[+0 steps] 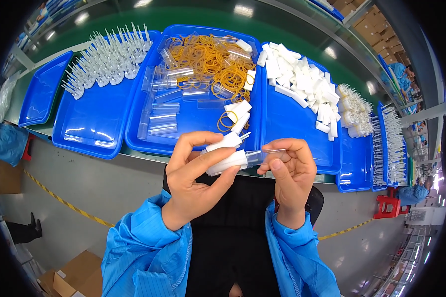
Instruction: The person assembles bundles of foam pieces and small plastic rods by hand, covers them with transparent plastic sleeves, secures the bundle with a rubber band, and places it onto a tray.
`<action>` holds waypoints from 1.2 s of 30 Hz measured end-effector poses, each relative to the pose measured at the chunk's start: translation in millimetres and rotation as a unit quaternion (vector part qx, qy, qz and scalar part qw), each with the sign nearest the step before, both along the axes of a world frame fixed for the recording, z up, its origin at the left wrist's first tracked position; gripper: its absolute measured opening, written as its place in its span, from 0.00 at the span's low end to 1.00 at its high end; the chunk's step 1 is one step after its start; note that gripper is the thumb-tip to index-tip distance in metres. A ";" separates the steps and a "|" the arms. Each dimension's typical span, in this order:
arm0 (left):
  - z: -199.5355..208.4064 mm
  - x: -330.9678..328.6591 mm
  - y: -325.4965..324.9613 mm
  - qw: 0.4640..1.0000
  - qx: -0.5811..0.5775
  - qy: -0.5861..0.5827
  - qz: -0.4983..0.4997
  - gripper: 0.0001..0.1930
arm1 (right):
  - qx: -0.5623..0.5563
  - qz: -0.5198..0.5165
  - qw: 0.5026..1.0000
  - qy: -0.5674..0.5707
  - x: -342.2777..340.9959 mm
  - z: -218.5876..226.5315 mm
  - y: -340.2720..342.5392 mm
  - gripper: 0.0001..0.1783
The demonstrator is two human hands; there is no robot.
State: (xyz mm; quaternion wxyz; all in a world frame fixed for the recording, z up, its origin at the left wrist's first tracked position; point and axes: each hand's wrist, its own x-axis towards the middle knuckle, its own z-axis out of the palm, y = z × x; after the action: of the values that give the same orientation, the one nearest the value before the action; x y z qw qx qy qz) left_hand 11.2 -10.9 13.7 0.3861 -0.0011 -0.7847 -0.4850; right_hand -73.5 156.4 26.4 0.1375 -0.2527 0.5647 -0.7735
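Observation:
My left hand is closed around white blocks with thin white stems sticking out past them. Between the thumb and fingers of my right hand is a clear plastic sleeve, its left end at the lower block; whether it fits over the stem there I cannot tell. Both hands are above the near edge of a blue tray. That tray contains tangled amber rubber bands, more clear sleeves and a few white blocks, with one band lying against them.
To the right, a blue tray carries a heap of white blocks. On the left, another tray has rows of translucent stemmed parts. Further right are more stemmed parts and a red stool. Other people in blue sit at both sides.

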 end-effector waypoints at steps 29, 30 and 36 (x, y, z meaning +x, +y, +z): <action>-19.8 -12.1 12.7 0.996 -0.083 0.037 0.013 0.29 | 0.170 -0.160 0.932 0.275 11.2 -17.8 -41.2 0.57; -17.5 -9.5 12.3 0.997 -0.072 0.019 0.010 0.29 | 0.171 -0.148 0.935 0.273 9.3 -16.1 -41.5 0.54; -18.6 -10.9 9.5 0.993 -0.086 0.078 0.023 0.31 | 0.217 -0.169 0.907 0.320 10.1 -8.5 -38.1 0.48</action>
State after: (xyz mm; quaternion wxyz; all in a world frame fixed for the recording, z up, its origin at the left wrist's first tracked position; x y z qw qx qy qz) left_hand 0.3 -1.4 -4.9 0.4555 -0.0542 -0.7909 -0.4051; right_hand -63.3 118.3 18.0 -0.1319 -0.3516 0.7664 -0.5211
